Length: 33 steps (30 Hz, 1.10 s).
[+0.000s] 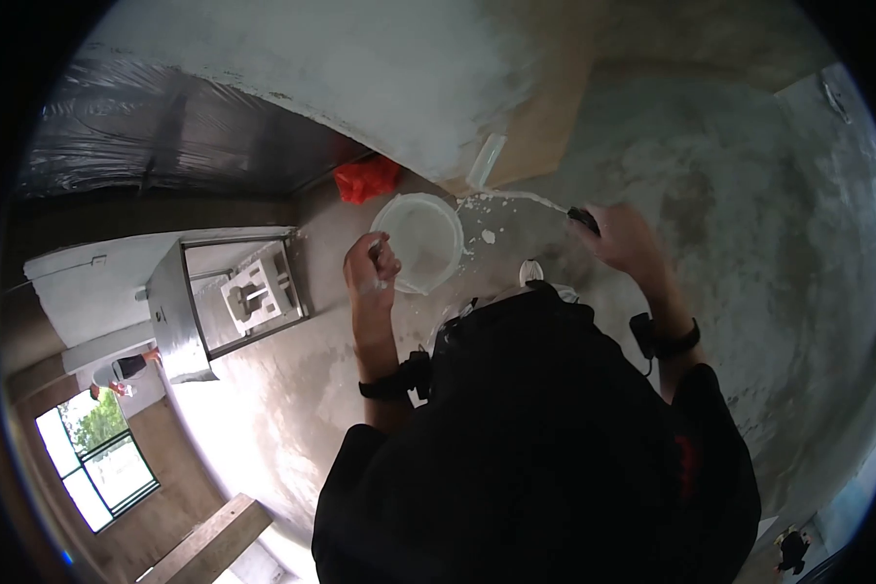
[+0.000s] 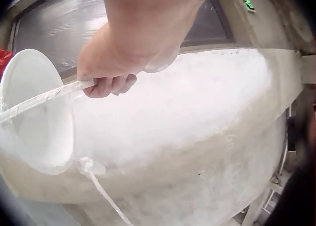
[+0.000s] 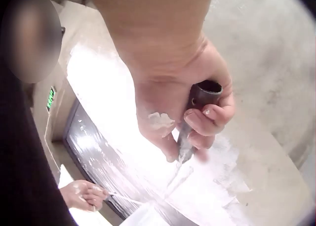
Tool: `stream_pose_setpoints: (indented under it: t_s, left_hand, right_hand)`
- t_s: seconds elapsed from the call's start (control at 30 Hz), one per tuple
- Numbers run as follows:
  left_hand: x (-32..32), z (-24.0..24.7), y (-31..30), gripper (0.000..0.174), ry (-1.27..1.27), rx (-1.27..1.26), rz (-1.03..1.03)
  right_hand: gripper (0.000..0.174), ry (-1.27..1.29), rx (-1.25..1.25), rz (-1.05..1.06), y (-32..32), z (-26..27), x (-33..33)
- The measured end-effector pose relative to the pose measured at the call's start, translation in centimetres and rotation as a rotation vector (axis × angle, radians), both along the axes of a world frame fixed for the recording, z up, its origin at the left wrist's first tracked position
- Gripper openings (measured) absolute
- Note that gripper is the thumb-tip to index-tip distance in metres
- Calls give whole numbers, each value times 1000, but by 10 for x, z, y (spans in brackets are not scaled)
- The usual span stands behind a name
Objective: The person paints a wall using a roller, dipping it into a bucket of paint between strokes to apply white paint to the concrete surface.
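My right hand (image 1: 618,238) grips the dark tubular handle of a paint roller (image 3: 200,97), fingers and thumb wrapped round it. The roller's thin white-coated rod leads to its pale head (image 1: 487,162), which overlaps the lower edge of the white-painted wall (image 1: 360,58) in the head view. Dried white paint marks the skin of this hand. My left hand (image 1: 373,265) is curled round a slim white rod (image 2: 47,98) beside a white bucket (image 1: 457,229). In the left wrist view the rod crosses in front of the bucket; its far end lies outside the frame.
White splashes (image 1: 488,237) dot the floor right of the bucket. A red plastic bag (image 1: 367,179) lies behind it, near plastic sheeting (image 1: 136,136). Toward the left are a framed opening (image 1: 297,282), another person (image 1: 127,370) and a beam (image 1: 209,538).
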<state>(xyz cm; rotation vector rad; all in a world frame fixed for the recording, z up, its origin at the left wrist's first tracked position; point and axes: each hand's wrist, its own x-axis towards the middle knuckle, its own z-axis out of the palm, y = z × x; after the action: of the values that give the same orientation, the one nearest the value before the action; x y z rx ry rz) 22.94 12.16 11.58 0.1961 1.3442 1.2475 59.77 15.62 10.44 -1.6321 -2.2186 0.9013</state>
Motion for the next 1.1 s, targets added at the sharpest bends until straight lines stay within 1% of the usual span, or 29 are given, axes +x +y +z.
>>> stream_pose_setpoints:
  t_s: [0.07,0.1,0.17,0.3,0.37,0.4,0.47,0.5,0.57,0.7,0.77,0.9,0.97,1.07,1.1]
  left_hand:
    - [0,5,-4,14,-9,0,33]
    - [-1,7,-6,14,16,3,31]
    - [-3,9,-8,14,38,12,24]
    - [-8,5,-15,14,38,26,14]
    - [-10,3,-24,15,67,12,59]
    - [-12,1,-29,15,62,16,62]
    - [-21,0,-37,16,52,-13,82]
    - [-25,0,-40,16,46,-10,86]
    - [-33,3,-47,16,53,-29,114]
    - [-45,-1,-57,15,57,-60,135]
    - [-52,-6,-61,15,54,-55,136]
    - [-65,-18,-76,14,71,-59,117]
    - [-73,-21,-78,13,95,-72,90]
    - [-89,-26,-82,12,105,-85,49]
    - [-93,-27,-84,13,116,-44,29]
  right_hand:
    - [38,3,157,-152,3,-28,-2]
    - [38,-6,164,-150,6,-40,-3]
    - [45,-70,156,-246,16,-62,-11]
    - [45,-105,173,-321,34,-108,-39]
    - [41,-87,10,-451,38,-121,-54]
    - [41,-92,16,-448,41,-133,-60]
    - [42,-3,-39,-547,47,-154,-75]
    - [42,-7,-35,-543,49,-157,-82]
    - [41,80,-110,-562,51,-162,-95]
    - [42,61,-142,-596,60,-172,-117]
    - [43,113,-174,-603,63,-181,-125]
    - [42,162,-176,-603,60,-194,-122]
    - [43,105,-185,-589,62,-195,-120]
    - [43,109,-175,-624,61,-185,-120]
    - [43,94,-169,-622,59,-182,-119]
